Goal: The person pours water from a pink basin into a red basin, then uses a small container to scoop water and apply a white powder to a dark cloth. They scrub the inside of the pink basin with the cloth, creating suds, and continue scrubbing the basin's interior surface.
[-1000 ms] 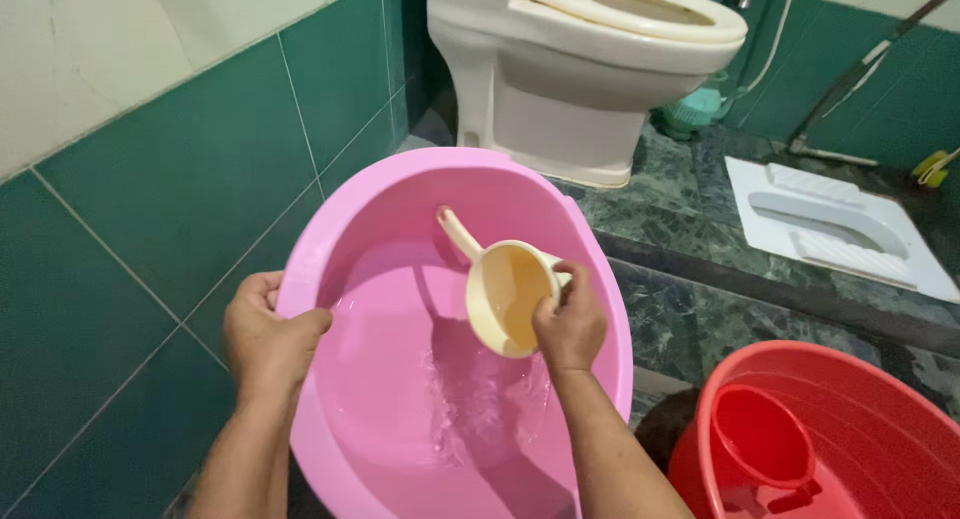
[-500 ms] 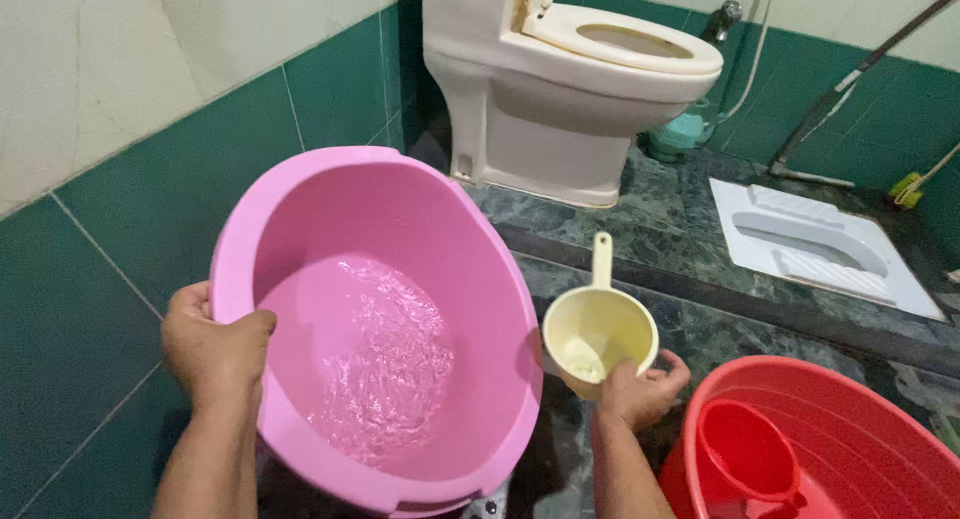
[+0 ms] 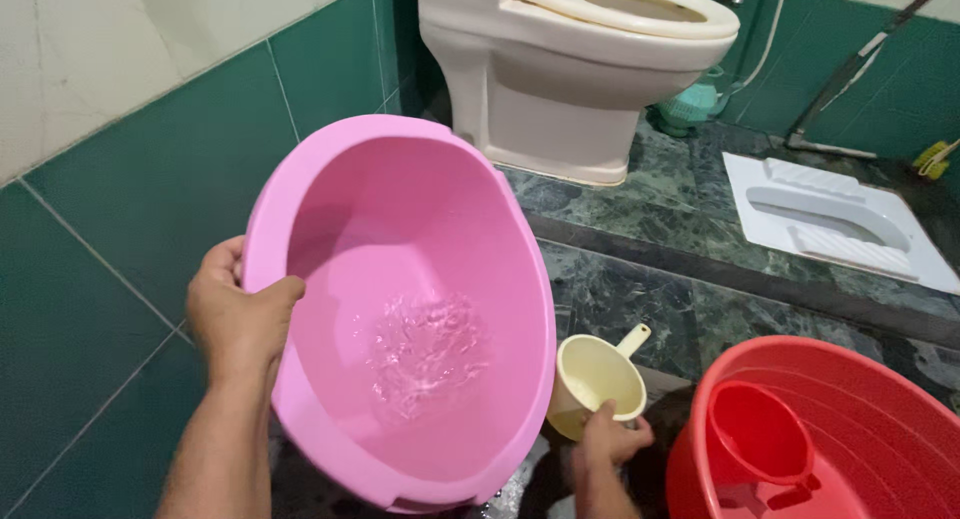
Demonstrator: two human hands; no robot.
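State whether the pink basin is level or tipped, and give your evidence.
Tipped. The pink basin is held by its rim in the left hand, its opening facing the camera, and the little water inside pools toward the lower wall.

Even indoor light, soft shadows, sharp focus, slight wide-angle distortion.

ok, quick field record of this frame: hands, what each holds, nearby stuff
setting: bathroom with green wall tiles and a dark marbled floor
left hand: grips the rim of the pink basin, thumb inside
pink basin: tilted, a little water pooled at its low side
right hand: holds the cream dipper by its rim, low beside the basin
cream dipper: mouth up, handle pointing up and right
red tub: at lower right, red scoop inside
behind: white toilet, white squat pan
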